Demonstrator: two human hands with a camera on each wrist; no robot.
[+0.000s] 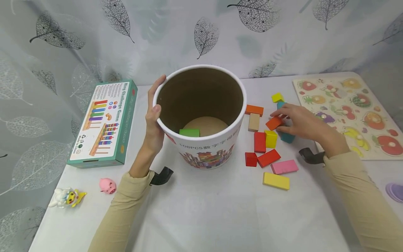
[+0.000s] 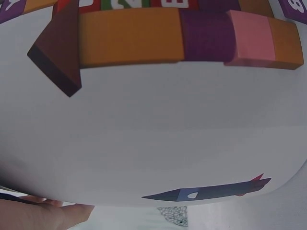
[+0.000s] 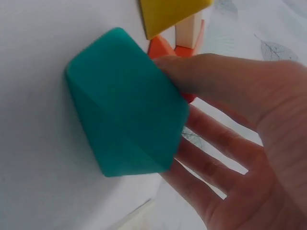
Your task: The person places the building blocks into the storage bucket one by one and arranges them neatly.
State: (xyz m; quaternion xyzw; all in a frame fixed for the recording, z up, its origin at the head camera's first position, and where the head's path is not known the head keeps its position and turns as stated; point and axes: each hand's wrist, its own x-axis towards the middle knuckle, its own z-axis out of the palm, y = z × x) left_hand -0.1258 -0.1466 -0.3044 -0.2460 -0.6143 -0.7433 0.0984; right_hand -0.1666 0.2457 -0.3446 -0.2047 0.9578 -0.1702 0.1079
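Observation:
A big white bucket (image 1: 201,152) printed with a block-town picture stands upright, a green block (image 1: 189,132) on its floor. My left hand (image 1: 153,127) rests against the bucket's left side, fingers extended, with thumb and fingertips at the rim. To the right of the bucket, my right hand (image 1: 299,120) pinches an orange-red block (image 1: 274,123) between thumb and fingers. Right by that hand is a teal block (image 1: 287,137), large in the right wrist view, where it hides much of the orange-red one. The left wrist view is mostly filled by the bucket's printed wall (image 2: 144,115).
Several loose blocks lie right of the bucket, among them a yellow plank (image 1: 275,181), a pink block (image 1: 284,167) and a natural wood block (image 1: 254,122). A fruit puzzle board (image 1: 341,134) is at the right, a game box (image 1: 102,122) at the left, near a pink pig figure (image 1: 107,186).

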